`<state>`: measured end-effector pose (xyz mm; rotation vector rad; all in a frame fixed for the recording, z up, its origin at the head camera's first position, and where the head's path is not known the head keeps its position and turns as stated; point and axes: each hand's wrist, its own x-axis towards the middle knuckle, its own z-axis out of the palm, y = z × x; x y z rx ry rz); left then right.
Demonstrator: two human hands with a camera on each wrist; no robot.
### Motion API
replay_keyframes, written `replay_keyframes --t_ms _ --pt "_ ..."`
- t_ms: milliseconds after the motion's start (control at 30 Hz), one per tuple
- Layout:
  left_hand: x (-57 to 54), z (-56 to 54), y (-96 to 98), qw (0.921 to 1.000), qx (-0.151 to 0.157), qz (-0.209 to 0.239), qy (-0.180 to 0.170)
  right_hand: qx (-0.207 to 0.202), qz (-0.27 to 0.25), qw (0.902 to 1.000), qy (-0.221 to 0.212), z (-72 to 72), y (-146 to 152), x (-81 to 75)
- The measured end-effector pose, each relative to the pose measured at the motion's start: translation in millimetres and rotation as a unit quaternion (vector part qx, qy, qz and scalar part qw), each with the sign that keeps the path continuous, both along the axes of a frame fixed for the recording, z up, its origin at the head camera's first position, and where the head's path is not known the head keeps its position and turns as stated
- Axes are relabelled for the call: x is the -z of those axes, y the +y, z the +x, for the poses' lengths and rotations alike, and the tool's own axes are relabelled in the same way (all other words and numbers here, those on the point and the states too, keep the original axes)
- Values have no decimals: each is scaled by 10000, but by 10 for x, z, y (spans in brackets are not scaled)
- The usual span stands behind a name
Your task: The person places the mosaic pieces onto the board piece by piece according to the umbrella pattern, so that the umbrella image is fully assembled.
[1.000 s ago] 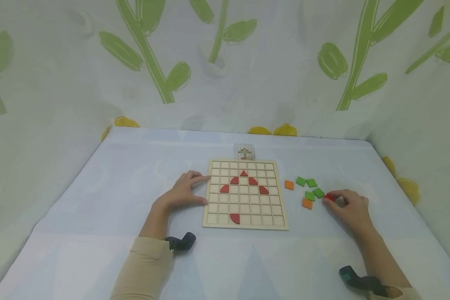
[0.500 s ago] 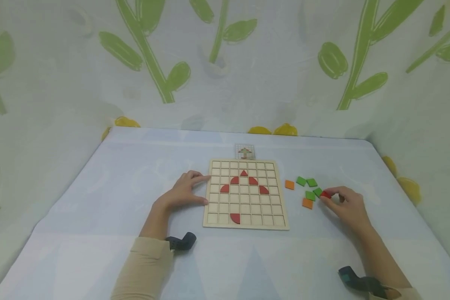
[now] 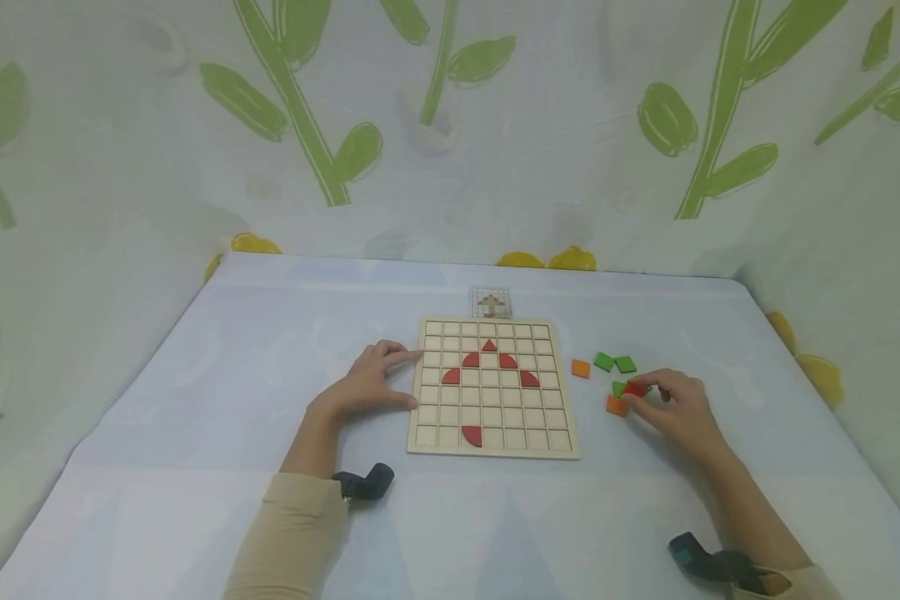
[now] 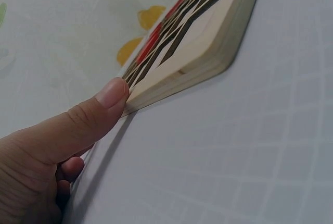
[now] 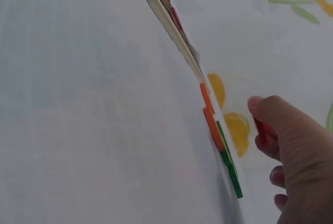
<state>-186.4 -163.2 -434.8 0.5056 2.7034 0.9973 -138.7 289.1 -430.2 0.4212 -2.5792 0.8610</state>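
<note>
My right hand (image 3: 678,412) pinches a red piece (image 3: 633,389) between thumb and fingers, raised over the loose tiles; its exact shape is partly hidden. In the right wrist view the same red piece (image 5: 260,129) shows edge-on. My left hand (image 3: 363,385) rests at the left side of a wooden grid board (image 3: 492,455), thumb and index finger stretched out against its edge. The left wrist view shows the thumb (image 4: 112,92) touching near the board's corner. On the board lie a red triangle (image 3: 489,346) and several red quarter-circle pieces (image 3: 472,436).
Right of the board lie an orange tile (image 3: 581,368), another orange tile (image 3: 616,407) and several green tiles (image 3: 626,364), one partly behind the right hand. A small pattern card (image 3: 491,302) touches or nearly touches the board's far edge. A leaf-patterned curtain stands behind the table.
My right hand has moved left with the red piece, from beside the green tiles to above them. The left hand and the board have stayed in place.
</note>
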Motion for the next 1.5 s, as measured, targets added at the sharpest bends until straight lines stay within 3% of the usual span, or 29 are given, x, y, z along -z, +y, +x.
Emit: replay_keyframes --t_ms 267,667,900,1500 --pt "11 -6 1 10000 17 1 3 -206 -27 9995 -248 -28 -125 20" --pt "5 -11 -3 10000 -11 -40 -7 -826 117 9963 187 -141 -341 33" --pt "-9 3 8 9999 -69 -17 -86 -1623 -210 9835 771 -192 -446 65" --pt "-10 5 5 9999 -83 -42 -103 -2014 -140 9766 743 -209 -811 79"
